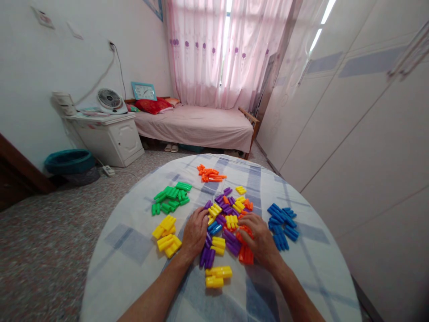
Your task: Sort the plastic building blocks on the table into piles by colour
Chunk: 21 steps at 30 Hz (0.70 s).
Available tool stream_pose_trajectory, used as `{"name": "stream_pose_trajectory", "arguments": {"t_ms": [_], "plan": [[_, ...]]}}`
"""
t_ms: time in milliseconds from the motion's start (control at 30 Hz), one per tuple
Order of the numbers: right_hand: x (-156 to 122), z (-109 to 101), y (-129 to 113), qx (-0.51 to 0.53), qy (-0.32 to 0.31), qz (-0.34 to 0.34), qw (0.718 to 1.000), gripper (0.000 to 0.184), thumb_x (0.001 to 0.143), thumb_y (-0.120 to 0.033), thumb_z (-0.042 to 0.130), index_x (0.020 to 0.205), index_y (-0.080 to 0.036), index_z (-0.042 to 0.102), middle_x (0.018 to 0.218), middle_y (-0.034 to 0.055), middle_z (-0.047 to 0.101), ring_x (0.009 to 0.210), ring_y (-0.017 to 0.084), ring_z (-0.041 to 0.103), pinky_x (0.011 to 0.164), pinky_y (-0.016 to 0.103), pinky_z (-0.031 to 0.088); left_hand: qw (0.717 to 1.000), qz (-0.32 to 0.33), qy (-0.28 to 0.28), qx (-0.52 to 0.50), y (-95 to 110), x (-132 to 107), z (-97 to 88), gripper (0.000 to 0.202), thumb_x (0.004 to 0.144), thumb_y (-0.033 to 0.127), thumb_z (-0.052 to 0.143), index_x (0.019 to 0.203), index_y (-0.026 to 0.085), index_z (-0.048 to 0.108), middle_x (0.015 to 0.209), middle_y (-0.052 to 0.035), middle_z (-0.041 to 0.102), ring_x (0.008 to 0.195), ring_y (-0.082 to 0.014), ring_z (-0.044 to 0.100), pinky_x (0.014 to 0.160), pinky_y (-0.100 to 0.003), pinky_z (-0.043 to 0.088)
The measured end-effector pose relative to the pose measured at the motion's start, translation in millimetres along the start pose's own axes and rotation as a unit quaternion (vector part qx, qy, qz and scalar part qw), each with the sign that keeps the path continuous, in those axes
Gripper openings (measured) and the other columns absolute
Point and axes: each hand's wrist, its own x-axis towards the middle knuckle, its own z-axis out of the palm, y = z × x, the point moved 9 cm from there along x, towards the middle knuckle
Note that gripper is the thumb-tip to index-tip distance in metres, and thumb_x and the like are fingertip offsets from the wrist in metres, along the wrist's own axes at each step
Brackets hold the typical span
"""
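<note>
While the mixed pile (pixel 231 221) of purple, yellow, orange and blue pieces is flanked from both sides, the two hands are held apart from each other. The pile's edge is touched by the left hand (pixel 195 230) with bent fingers, and the orange pieces (pixel 246 256) are partly covered by the right hand (pixel 259 235). Because the fingertips are partly hidden, it cannot be told whether any piece is gripped.

If the right hand were swung outward, the blue pieces (pixel 279 219) near it could be pushed, and colours could be mixed. Likewise, the yellow pieces (pixel 166 228) might be disturbed by the left wrist. Since the pieces are rounded, some could be rolled by a careless touch.

Around the pieces no container is seen; the green pieces (pixel 172 193) are also laid directly on the tablecloth (pixel 110 273). Beside the white cabinet (pixel 107 138) a teal bin (pixel 70 162) is placed, whose contents cannot be distinguished.
</note>
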Motion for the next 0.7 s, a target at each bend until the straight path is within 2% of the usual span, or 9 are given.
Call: {"name": "stream_pose_trajectory", "arguments": {"t_ms": [67,200,333,533,700], "plan": [[1,8,-10,0.0,-0.009,-0.005,1.0,0.013,0.084,-0.021,0.053,0.089,-0.022,0.064,0.099,0.0053,0.064,0.105,0.021,0.053,0.094,0.039,0.04,1.0,-0.002,0.001,0.003,0,0,-0.2,0.033,0.092,0.025,0.034,0.113,0.017,0.058,0.124,-0.0103,0.055,0.116,-0.0219,0.05,0.103,-0.045,0.039],[3,8,-11,-0.011,-0.004,-0.006,1.0,0.013,0.084,-0.022,0.053,0.09,-0.021,0.065,0.099,0.0065,0.063,0.103,0.022,0.054,0.093,0.041,0.04,1.0,0.001,0.004,0.008,2,0,-0.5,0.032,0.092,0.022,0.034,0.112,0.018,0.058,0.123,-0.0092,0.056,0.115,-0.0212,0.051,0.103,-0.043,0.04],[7,12,-22,-0.007,-0.036,-0.037,0.999,0.012,0.085,-0.024,0.055,0.093,-0.023,0.065,0.103,0.0053,0.062,0.106,0.021,0.052,0.095,0.041,0.04,1.0,-0.003,0.008,0.013,2,-1,-1.0,0.031,0.091,0.021,0.035,0.111,0.018,0.059,0.123,-0.0089,0.055,0.115,-0.021,0.051,0.103,-0.043,0.04],[16,39,-42,-0.07,-0.057,-0.073,0.993,0.024,0.078,-0.014,0.062,0.098,-0.026,0.064,0.108,0.0047,0.062,0.112,0.024,0.048,0.094,0.042,0.04,1.0,0.005,0.009,0.012,4,0,-1.7,0.032,0.091,0.02,0.035,0.112,0.018,0.058,0.122,-0.0091,0.056,0.114,-0.0206,0.051,0.102,-0.042,0.041],[21,57,-49,-0.115,-0.062,-0.087,0.988,0.016,0.079,-0.014,0.061,0.091,-0.025,0.064,0.106,0.0058,0.062,0.11,0.026,0.048,0.09,0.043,0.041,1.0,0.006,0.004,0.016,3,1,0.1,0.032,0.091,0.022,0.034,0.111,0.017,0.059,0.121,-0.0093,0.057,0.114,-0.0204,0.052,0.102,-0.042,0.041]]}}
